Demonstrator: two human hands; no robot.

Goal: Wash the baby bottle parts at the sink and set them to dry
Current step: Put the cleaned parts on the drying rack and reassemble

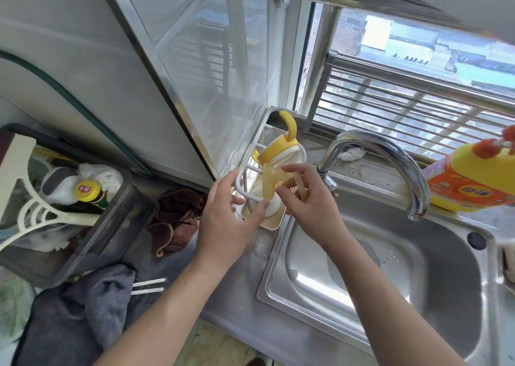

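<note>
A small white drying rack (pixel 242 183) on a tan tray (pixel 271 223) stands at the sink's back left corner. In it sit a yellow bottle collar with handles (pixel 280 146) and a round white part (pixel 271 208). My right hand (pixel 309 198) pinches a translucent yellowish teat (pixel 271 181) over the rack, and a thin tan straw (pixel 299 183) runs between its fingers. My left hand (pixel 225 220) curls around the rack's front rail, thumb on the white part.
The steel sink (pixel 390 276) lies at the right under a curved chrome tap (pixel 390 153). An orange-and-yellow detergent bottle (pixel 473 176) stands on the sill. A brown cloth (pixel 175 220), a grey towel (pixel 92 310) and a dark bin of clutter (pixel 64 206) fill the counter left.
</note>
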